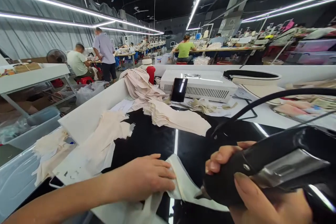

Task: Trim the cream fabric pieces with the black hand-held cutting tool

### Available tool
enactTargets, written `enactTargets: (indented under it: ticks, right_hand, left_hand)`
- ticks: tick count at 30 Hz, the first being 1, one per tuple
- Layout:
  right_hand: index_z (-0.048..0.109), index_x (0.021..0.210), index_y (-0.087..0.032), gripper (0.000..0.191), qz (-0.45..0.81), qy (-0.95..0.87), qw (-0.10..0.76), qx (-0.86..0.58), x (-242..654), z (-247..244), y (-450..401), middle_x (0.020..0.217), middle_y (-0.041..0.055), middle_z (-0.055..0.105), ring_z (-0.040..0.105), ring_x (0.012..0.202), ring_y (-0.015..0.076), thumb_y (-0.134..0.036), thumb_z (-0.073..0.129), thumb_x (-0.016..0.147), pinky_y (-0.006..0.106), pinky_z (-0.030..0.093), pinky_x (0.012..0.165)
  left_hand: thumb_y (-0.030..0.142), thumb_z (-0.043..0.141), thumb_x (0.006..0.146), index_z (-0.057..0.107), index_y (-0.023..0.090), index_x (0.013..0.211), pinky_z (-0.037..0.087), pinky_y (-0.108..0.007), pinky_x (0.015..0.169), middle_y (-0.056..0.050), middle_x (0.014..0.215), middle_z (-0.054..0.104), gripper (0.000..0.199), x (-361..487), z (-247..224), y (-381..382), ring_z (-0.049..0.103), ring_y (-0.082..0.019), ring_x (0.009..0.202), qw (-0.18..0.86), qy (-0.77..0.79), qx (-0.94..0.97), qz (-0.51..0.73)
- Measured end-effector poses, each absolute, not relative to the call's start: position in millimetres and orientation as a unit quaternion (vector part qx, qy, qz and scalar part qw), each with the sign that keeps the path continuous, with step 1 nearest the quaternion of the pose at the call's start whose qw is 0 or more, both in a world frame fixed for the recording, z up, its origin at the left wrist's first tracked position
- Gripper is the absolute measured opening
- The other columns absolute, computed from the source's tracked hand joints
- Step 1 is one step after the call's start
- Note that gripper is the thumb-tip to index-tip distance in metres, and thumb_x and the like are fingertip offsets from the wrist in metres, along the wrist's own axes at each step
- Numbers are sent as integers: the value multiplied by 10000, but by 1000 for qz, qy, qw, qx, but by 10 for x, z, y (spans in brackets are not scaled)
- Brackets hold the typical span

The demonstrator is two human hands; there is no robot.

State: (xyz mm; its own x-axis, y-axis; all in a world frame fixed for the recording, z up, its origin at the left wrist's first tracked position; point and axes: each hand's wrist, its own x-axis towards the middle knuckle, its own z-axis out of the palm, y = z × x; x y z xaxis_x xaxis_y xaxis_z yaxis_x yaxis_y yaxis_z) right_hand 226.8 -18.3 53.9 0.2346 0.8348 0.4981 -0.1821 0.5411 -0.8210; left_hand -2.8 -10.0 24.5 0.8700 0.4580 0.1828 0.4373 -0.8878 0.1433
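My left hand (144, 178) is palm down on a pale fabric piece (183, 182), fingers bent over its left end and the thumb hidden beneath. The piece runs right across the glossy black tabletop. My right hand (262, 192) is wrapped around a black corded power tool (278, 161) with a metal lever on its side; its exact kind I cannot tell. A small metal tip (203, 193) at the tool's front meets the fabric's edge. More pale cloth (128, 212) lies below my left hand, partly covered by it.
Ahead lies a stack of cut fabric pieces (181, 117). Other cloth (102, 143) is heaped at left. A phone (179, 90) leans against a white vented box (199, 84). The tool's black cable (262, 99) arches above the right side. Several people sit or stand farther off.
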Motion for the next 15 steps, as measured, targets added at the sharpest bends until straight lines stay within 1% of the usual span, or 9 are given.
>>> enactTargets:
  ticks: [1,3,5,7,8,12,15]
  right_hand:
    - [637,1094,-296,330,360,-507,716,-317,2258,577,-201,809,14,652,643,636,196,-398,821,840,344,599,561]
    - [637,1089,-299,330,372,-512,714,-299,2238,629,-225,806,4,657,641,639,185,-407,826,841,337,600,573]
    - [635,1106,-300,320,378,-517,714,-284,2226,647,-235,819,-1,661,643,651,175,-393,814,858,332,604,595]
    - [631,1118,-298,320,385,-517,713,-277,2222,645,-240,832,-3,664,648,661,168,-371,812,865,322,603,606]
    - [631,1117,-296,320,386,-516,714,-275,2224,641,-243,835,-4,666,650,663,165,-367,815,865,314,601,605]
    - [632,1130,-295,324,383,-522,712,-271,2250,627,-268,842,-6,671,649,669,158,-380,812,874,306,595,613]
    - [634,1134,-287,319,376,-527,714,-268,2287,617,-291,841,-7,677,647,667,154,-374,807,880,300,592,611]
  left_hand:
    - [142,504,1062,655,218,1140,368,-367,1214,-18,1316,709,186,-47,260,-88,590,-196,1331,64,235,963,114]
    - [80,524,1024,672,198,1133,434,-334,1163,-41,1264,726,219,-56,278,-61,633,-193,1264,81,245,956,142]
    - [41,530,991,679,173,1142,522,-290,1051,-67,1204,731,250,-32,293,-29,678,-184,1151,86,266,946,166]
    - [23,522,972,677,157,1139,571,-275,961,-81,1169,723,265,19,300,7,693,-184,1074,81,289,937,179]
    - [15,513,967,673,155,1138,580,-281,952,-84,1167,717,273,52,296,28,693,-189,1070,76,296,935,182]
    - [-9,493,956,652,128,1115,580,-320,1000,-105,1170,695,264,197,210,124,669,-211,1116,33,287,941,175]
    - [-13,488,960,646,117,1056,593,-328,978,-93,1098,688,226,266,120,178,663,-212,1070,3,286,946,153]
